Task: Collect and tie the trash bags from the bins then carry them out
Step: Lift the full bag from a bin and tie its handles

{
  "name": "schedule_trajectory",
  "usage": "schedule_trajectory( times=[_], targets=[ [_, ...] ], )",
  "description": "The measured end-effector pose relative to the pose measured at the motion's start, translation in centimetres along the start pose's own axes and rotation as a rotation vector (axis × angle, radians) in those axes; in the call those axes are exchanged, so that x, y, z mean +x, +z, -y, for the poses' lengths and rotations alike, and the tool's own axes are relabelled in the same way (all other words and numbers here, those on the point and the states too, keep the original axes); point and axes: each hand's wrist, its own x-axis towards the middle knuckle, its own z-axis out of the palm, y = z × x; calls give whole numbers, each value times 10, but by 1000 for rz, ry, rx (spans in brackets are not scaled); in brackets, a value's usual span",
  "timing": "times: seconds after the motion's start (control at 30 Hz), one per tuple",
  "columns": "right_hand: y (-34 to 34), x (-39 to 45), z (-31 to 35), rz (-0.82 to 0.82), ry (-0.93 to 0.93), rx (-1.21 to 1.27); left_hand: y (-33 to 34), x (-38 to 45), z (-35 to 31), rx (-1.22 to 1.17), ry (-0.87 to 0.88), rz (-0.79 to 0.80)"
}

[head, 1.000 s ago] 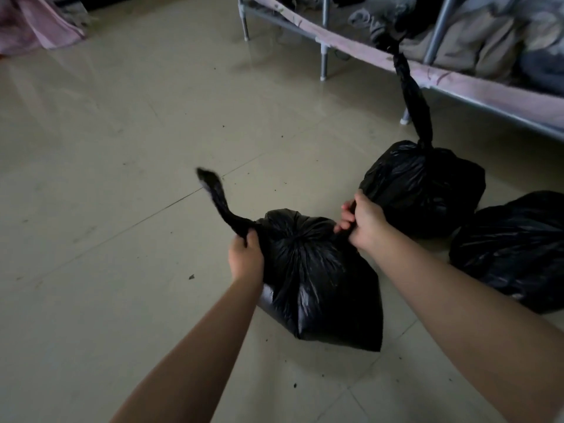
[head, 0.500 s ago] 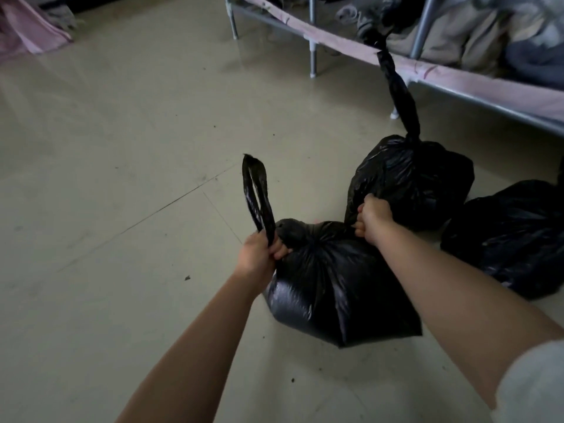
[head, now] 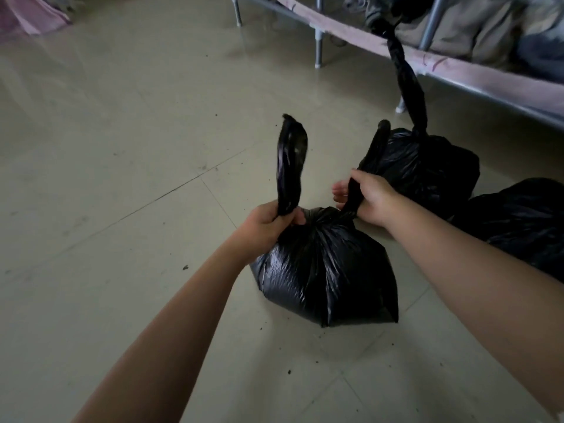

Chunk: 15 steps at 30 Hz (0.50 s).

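Gripping one twisted ear each, the left hand (head: 268,222) and right hand (head: 370,196) hold the front trash bag (head: 326,270) on the floor (head: 122,178), knot apparently unfinished; two bags (head: 427,169) wait behind, uncarried.

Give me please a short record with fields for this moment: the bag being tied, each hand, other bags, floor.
bag in work: black trash bag on the floor, two ears up, not knotted yet
left hand: grips left ear
right hand: grips right ear
other bags: second bag, third bag, behind on the right
floor: pale tiles, small crumbs
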Motion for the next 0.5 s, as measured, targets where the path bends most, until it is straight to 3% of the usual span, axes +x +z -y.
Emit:
schedule_trajectory(
  times=[0.07, 0.17, 0.23, 0.33, 0.5],
  targets=[
    [-2, -1, 1, 70, 20, 46, -2, -1, -4, -36, 24, 73],
    [-5, -4, -5, 204, 61, 150, -2, -5, -5, -551, -69, 249],
    [-2, -6, -9, 244, 71, 178, 1, -2, 0, -717, -158, 239],
    [4, -8, -18, 269, 113, 133, 15, 4, 10, -452, -301, 60],
    [-4, -12, -15, 90, -68, -585, 25, 11, 25, -86, -545, 60]
  ],
)
